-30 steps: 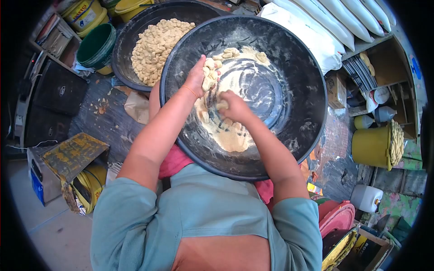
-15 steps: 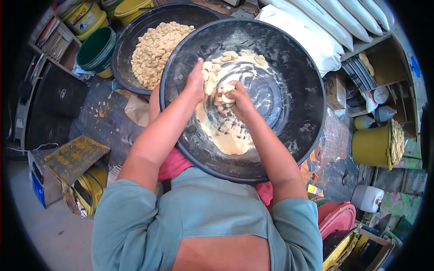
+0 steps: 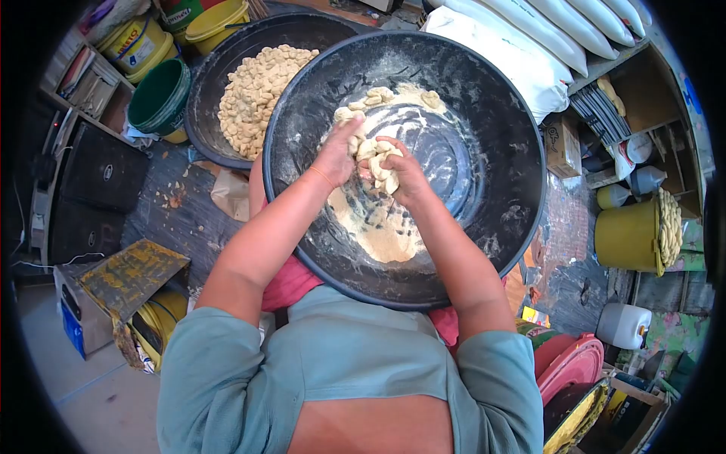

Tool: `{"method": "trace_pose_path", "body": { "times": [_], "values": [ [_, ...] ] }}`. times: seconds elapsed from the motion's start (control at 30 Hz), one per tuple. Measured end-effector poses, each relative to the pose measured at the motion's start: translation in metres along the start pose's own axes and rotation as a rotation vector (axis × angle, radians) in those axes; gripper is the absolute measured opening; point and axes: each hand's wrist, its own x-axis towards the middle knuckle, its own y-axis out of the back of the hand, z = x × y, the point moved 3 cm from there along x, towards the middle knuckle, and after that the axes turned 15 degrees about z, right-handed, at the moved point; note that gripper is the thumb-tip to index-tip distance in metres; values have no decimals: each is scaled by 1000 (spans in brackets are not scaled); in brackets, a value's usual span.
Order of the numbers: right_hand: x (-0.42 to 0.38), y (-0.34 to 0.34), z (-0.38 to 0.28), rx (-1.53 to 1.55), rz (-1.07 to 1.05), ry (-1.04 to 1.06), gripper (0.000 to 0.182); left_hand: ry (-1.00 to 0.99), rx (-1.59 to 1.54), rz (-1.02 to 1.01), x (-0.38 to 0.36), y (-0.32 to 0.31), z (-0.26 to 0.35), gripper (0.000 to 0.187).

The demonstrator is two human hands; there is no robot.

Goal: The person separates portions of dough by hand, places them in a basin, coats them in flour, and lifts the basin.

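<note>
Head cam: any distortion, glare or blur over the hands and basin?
Head view: strong fisheye, black vignette at the corners, straight edges bowed. Light is bright and even; no glare on the floured black basin. Left hand and right hand with the dough pieces look fairly sharp, with little shadow.
</note>
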Motion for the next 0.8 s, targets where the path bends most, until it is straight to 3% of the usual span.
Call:
{"method": "trace_pose_path", "body": {
  "times": [0.07,0.17,0.2,0.3,0.37,0.53,0.63,0.8],
  "values": [
    [2,1,5,-18,52,24,44,-43,220,-26,-11,-7,-1,32],
    [12,12,10,-74,98,90,38,-69,289,-64,-2,-1,-9,42],
    [14,14,6,-98,113,101,37,-110,250,-28,-4,-5,-5,38],
    [15,19,-2,-2,162,119,35,15,-5,-37,-14,-10,11,35],
    [17,20,-7,106,158,128,35,58,39,-11,-13,-8,9,34],
    [2,9,-8,-338,172,256,61,151,160,-109,-9,-3,-4,36],
    [14,20,-4,-324,192,251,62,111,211,-105,-13,-5,-4,36],
    [19,25,-11,-45,154,139,52,80,182,-60,-14,-7,8,32]
  ]
}}
